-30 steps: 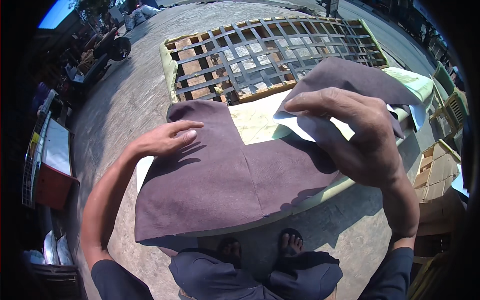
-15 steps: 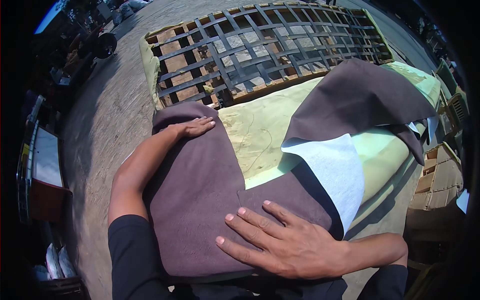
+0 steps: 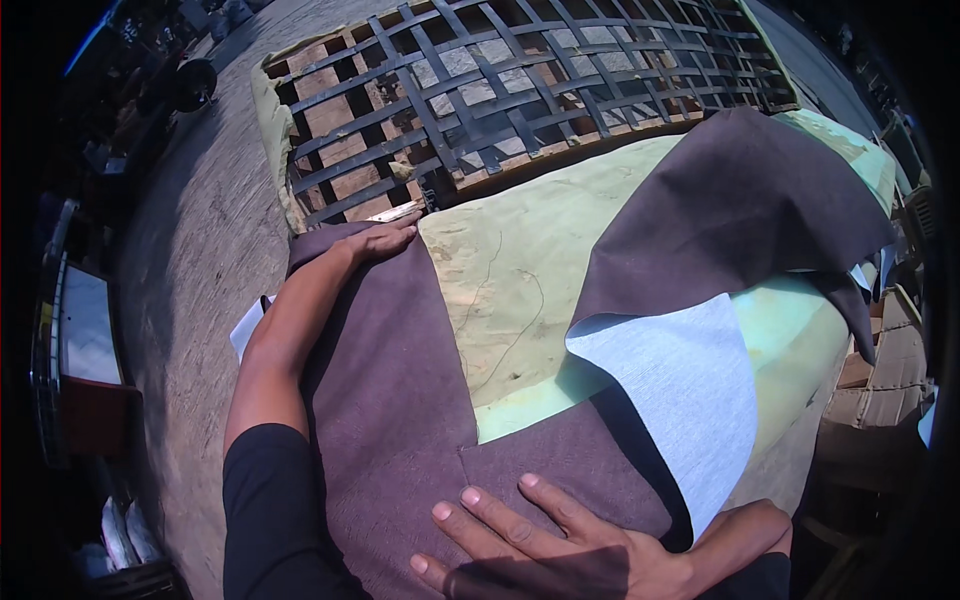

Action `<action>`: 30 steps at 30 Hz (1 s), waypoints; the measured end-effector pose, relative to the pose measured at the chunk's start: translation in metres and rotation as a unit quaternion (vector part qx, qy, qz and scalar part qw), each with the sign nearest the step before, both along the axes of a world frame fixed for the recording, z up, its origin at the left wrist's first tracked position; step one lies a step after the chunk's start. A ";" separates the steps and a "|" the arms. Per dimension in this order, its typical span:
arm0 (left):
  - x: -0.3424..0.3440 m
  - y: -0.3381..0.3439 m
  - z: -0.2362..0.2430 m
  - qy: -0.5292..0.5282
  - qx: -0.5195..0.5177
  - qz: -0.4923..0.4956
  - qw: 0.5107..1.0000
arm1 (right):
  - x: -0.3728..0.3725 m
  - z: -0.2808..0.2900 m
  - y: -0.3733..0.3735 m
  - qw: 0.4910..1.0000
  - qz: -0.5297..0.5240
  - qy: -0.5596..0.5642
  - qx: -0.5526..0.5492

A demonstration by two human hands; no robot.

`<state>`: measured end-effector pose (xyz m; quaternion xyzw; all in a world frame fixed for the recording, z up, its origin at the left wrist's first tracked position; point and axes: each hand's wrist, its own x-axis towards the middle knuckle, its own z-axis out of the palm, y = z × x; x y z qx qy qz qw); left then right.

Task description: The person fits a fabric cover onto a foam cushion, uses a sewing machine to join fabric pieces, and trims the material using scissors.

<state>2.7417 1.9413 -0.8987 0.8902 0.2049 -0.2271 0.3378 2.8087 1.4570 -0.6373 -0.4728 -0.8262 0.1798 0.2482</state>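
Observation:
A dark brown upholstery cover (image 3: 385, 380) with a pale backing lies over a yellow-green foam pad (image 3: 520, 240). Its right part is folded back, so the white underside (image 3: 675, 365) shows. My left hand (image 3: 385, 240) presses on the cover's far left corner, beside the wooden frame, its fingers stretched out and close together. Nearer to me, my right hand (image 3: 570, 540) lies flat on the brown cover with fingers spread, below the inner corner where two edges of the cover meet. Neither hand holds anything.
Behind the foam stands a wooden frame woven with black webbing straps (image 3: 490, 75). Cardboard boxes (image 3: 890, 385) are at the right. A white panel (image 3: 88, 325) and a dark wheel (image 3: 196, 85) stand at the left, past the paved ground (image 3: 200, 250).
The foam's left edge and the frame's near corner show more beside my left hand, which has slid toward that edge. My right hand sits lower in the picture, still flat on the cover.

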 end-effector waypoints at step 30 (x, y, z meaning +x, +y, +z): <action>0.045 -0.026 0.003 -0.071 0.265 0.046 0.960 | -0.007 0.002 -0.051 1.000 -0.017 0.005 0.024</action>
